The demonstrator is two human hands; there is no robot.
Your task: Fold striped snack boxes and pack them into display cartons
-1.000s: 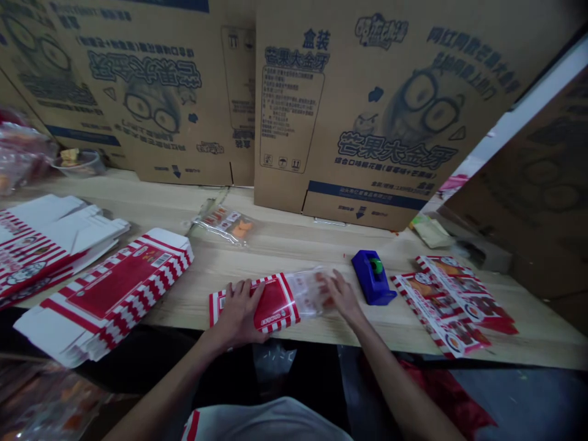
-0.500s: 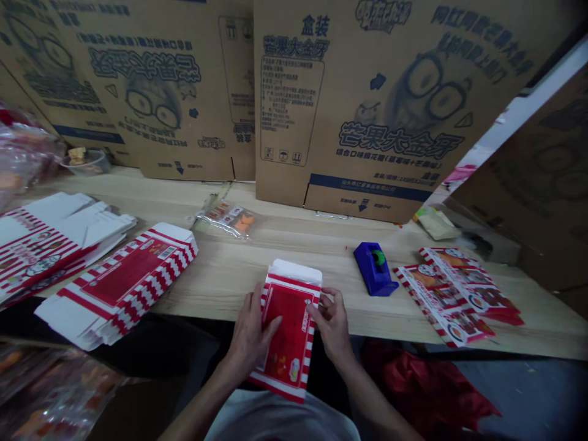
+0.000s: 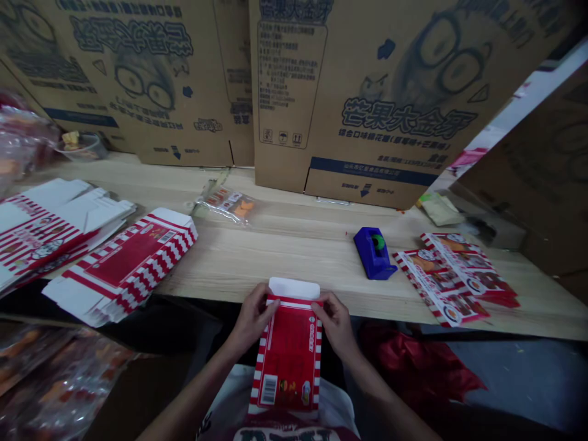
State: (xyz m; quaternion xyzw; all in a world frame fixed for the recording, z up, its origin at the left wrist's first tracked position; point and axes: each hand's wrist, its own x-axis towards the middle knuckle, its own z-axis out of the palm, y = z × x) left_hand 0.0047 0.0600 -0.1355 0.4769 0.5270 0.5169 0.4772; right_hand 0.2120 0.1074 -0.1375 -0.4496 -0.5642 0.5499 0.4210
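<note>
Between my hands is a red carton (image 3: pixel 294 349) with red-and-white striped edges, a barcode near its lower end and a white flap standing up at its far end. My left hand (image 3: pixel 252 315) grips the upper left corner, its thumb on the printed face. At the upper right corner my right hand (image 3: pixel 337 320) pinches the edge in the same way. The carton's lower end rests against my body, just off the table's front edge. What is inside the carton is hidden.
Left lie a stack of striped cartons (image 3: pixel 133 257) and more flat cartons (image 3: pixel 55 233). A clear packet (image 3: pixel 227 203) lies mid-table. Right are a blue tape dispenser (image 3: pixel 373 254) and printed packs (image 3: pixel 441 278). Large cardboard boxes (image 3: pixel 367 141) wall the back. Bagged goods (image 3: pixel 59 380) sit lower left.
Both hands have slid to the carton's upper corners. The carton has come closer to my body and straightened, and its barcode now shows. My view has tilted slightly downward.
</note>
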